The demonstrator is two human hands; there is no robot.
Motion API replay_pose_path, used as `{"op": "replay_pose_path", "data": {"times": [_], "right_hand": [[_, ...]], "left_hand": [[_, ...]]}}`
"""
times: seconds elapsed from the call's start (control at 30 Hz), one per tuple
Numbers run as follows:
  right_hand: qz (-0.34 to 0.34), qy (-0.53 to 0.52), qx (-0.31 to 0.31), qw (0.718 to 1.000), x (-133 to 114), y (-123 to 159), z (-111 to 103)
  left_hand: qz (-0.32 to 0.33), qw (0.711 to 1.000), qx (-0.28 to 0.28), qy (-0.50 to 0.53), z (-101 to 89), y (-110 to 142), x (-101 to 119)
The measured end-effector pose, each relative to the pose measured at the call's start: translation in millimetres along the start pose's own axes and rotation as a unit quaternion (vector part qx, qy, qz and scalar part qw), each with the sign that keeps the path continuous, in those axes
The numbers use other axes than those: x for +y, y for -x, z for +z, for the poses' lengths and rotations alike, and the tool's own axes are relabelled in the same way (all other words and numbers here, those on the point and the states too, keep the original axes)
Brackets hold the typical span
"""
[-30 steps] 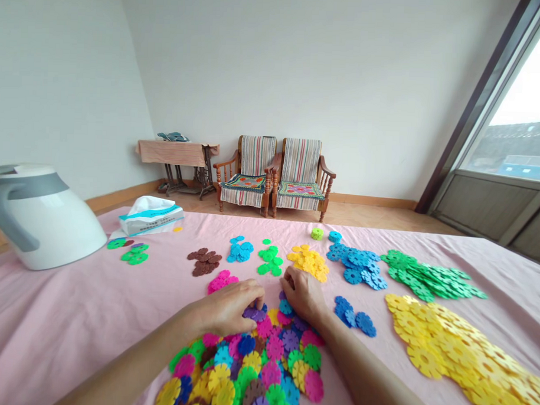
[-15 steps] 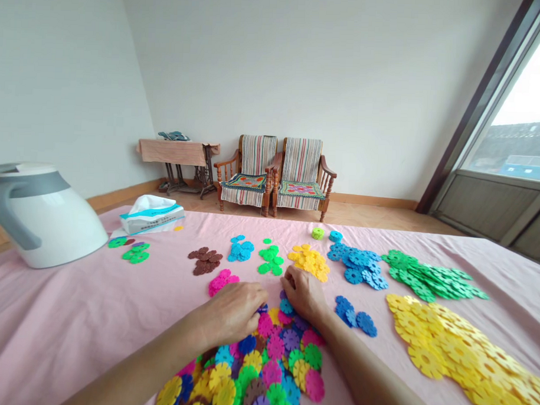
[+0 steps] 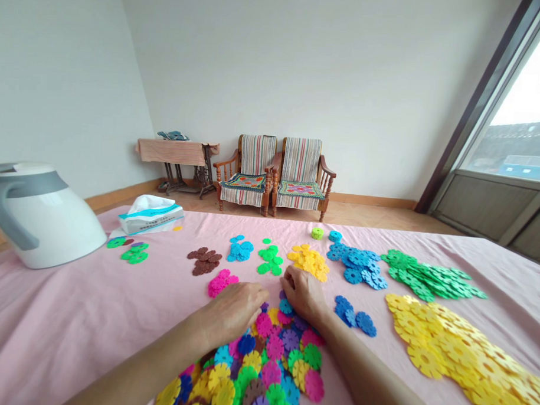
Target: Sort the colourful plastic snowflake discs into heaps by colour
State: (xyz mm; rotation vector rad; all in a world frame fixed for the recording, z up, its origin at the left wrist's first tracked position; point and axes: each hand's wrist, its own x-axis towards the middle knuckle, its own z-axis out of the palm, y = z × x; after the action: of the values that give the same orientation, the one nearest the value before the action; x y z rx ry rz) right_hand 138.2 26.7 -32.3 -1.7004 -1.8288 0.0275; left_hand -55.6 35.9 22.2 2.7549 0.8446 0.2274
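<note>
A mixed heap of flower-shaped plastic discs [image 3: 274, 347] in many colours lies in front of me. My left hand [image 3: 236, 310] is curled over the heap's upper left edge, its fingertips turned down and mostly hidden. Close by, my right hand [image 3: 303, 291] is closed at the heap's upper right, thumb and fingers together; whatever they hold is out of sight. A small pink pile [image 3: 222, 282] sits just beyond my left hand. Touching distance from my right knuckles is a small yellow pile [image 3: 310, 260]. Small green discs [image 3: 270, 261] lie between the two hands, farther out.
Brown discs [image 3: 204, 260] and light blue discs [image 3: 240, 250] lie farther left. To the right are blue discs [image 3: 356, 264], dark blue discs [image 3: 365, 324], a green pile [image 3: 431, 276] and a large yellow pile [image 3: 468, 357]. A white jug [image 3: 59, 224] and tissue pack [image 3: 152, 216] stand left.
My left hand has shifted very slightly over the heap's edge. My right hand stays in nearly the same place, and the piles look unchanged.
</note>
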Motion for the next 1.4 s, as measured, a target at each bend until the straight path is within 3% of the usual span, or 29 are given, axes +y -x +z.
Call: {"op": "replay_pose_path", "data": {"times": [0.13, 0.93, 1.07, 1.2, 1.4], "right_hand": [[0.0, 0.002, 0.002, 1.0, 0.5, 0.2, 1.2], [0.001, 0.003, 0.004, 1.0, 0.6, -0.3, 2.0], [-0.002, 0.002, 0.005, 1.0, 0.4, -0.2, 1.7], [0.0, 0.001, 0.002, 1.0, 0.0, -0.1, 1.0], [0.004, -0.001, -0.002, 1.0, -0.7, -0.4, 0.1]], "left_hand": [[0.02, 0.998, 0.014, -0.05, -0.5, -2.2, -1.9], [0.028, 0.999, 0.024, -0.012, -1.6, -4.6, 1.8], [0.006, 0.998, 0.054, 0.024, -5.4, -7.9, 2.8], [-0.042, 0.99, 0.118, 0.064, -6.4, -13.5, -2.2], [-0.071, 0.964, 0.184, 0.179, 4.9, -20.9, -11.8]]}}
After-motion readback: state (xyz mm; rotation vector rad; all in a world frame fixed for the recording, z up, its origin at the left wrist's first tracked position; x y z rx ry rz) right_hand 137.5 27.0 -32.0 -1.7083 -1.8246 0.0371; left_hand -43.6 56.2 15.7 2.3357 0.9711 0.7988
